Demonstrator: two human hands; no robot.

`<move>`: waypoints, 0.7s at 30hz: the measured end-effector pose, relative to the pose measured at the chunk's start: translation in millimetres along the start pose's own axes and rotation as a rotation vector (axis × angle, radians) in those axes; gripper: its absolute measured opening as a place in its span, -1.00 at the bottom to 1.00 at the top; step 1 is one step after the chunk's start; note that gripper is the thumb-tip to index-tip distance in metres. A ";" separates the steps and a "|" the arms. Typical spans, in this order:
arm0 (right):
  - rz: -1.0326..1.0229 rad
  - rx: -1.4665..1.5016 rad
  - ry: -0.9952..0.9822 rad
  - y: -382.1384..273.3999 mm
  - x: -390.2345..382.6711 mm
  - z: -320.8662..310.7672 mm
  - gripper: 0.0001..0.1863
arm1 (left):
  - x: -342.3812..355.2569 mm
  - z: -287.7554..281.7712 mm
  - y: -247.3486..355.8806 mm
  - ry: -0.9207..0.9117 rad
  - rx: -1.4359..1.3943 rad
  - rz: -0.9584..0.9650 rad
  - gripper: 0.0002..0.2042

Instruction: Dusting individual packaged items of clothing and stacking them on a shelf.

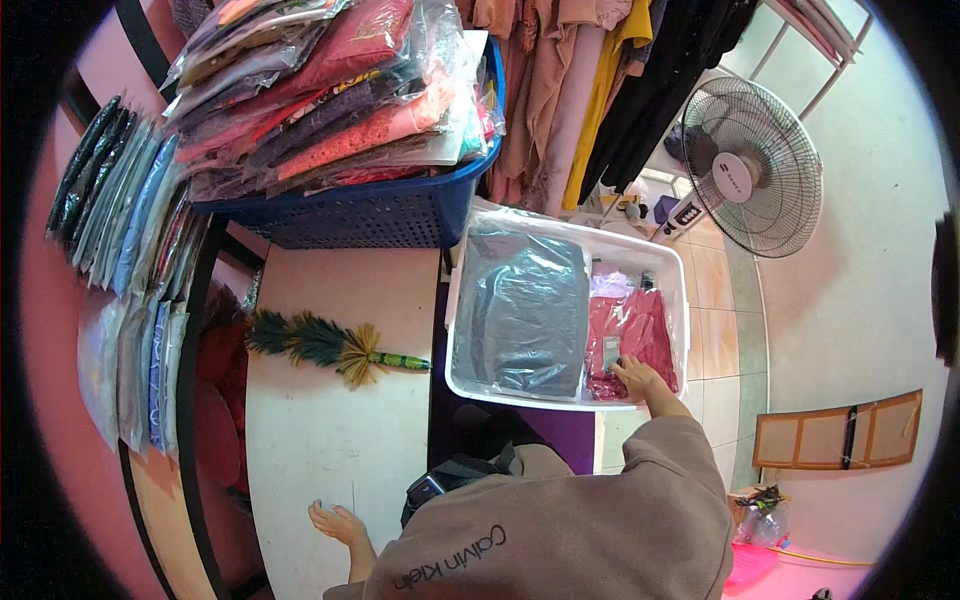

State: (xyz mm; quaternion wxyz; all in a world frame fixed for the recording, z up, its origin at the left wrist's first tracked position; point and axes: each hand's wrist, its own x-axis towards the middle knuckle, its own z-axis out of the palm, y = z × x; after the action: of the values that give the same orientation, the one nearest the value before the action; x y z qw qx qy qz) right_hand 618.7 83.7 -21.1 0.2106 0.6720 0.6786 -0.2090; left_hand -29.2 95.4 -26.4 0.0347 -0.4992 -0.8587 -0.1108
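**Touching a bagged maroon garment (640, 325) inside the white plastic bin (683, 300) with the right hand (636, 377)**

Bending over the maroon garment in the bin's right part, near its front edge, the right hand's fingers are pressing on or pinching the wrapping; which of the two, I cannot tell. A small grey rectangular piece (610, 350) is lying on that garment, just beside the fingertips. Behind the maroon garment, a lilac item (610, 283) is showing inside the bin. A large dark grey bagged garment (522, 310) is filling the bin's left part, its clear plastic shining.

Well to the left of the bin and nearer the person, the left hand (340, 522) is hanging open over the pale surface (340, 445), its fingers loosely spread and holding nothing; whether they are touching the surface, I cannot tell. On that surface, left of the bin, a feather duster (315, 345) is lying with its green handle pointing toward the bin.

Behind and to the left of the bin, a blue perforated basket (330, 225) is carrying a high, leaning pile of bagged clothes (340, 95). Hanging clothes (600, 90) are filling the space behind the bin, while a pedestal fan (750, 165) is standing to its right and rear. Farther right of the bin and nearer the person, a brown framed panel (825, 435) is leaning by the wall.
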 end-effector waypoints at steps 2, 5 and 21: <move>-0.087 0.113 -0.038 -1.5 2.0 -7.6 -0.33 | -2.0 -0.8 0.6 -0.006 -0.008 -0.016 -0.65; -0.229 0.226 -0.099 1.1 12.3 -2.4 -0.37 | 0.4 -1.8 3.6 0.010 -0.007 0.027 -0.65; 0.169 0.360 0.302 6.2 -13.2 15.6 -0.22 | 1.5 -3.9 4.7 -0.031 -0.034 -0.025 -0.66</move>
State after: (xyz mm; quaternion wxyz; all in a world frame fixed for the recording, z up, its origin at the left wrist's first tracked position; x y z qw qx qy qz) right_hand 625.0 64.1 -26.4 0.0003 0.7765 0.5956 -0.2055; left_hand -26.1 98.1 -21.7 0.0117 -0.4906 -0.8633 -0.1179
